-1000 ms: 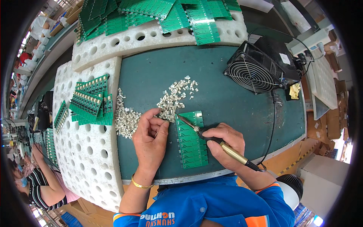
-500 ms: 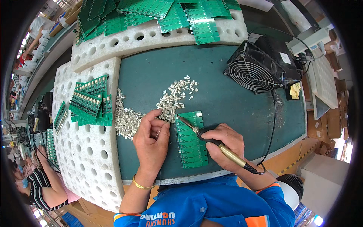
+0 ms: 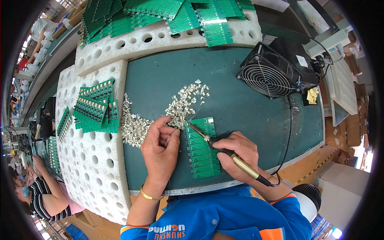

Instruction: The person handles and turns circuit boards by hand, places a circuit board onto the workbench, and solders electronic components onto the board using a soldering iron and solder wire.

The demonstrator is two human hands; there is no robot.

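A long green circuit board panel [image 3: 202,150] lies on the dark green mat in front of me. My right hand [image 3: 237,154] grips a soldering iron [image 3: 224,150] like a pen, its tip touching the panel's upper left edge. My left hand [image 3: 161,150] rests beside the panel's left edge, fingertips pinched close to the iron's tip; whether they hold anything is hidden. Just above the fingers lies a pile of small metal connector parts [image 3: 185,102], and a second pile [image 3: 134,125] sits to the left.
A black fan [image 3: 269,74] stands at the mat's right rear, its cable running along the right. White perforated foam [image 3: 90,160] at left and rear carries stacks of green boards [image 3: 96,108]. Another person [image 3: 44,196] sits at lower left.
My left hand's fingers have shifted slightly at the panel's edge. The iron tip stays at nearly the same spot.
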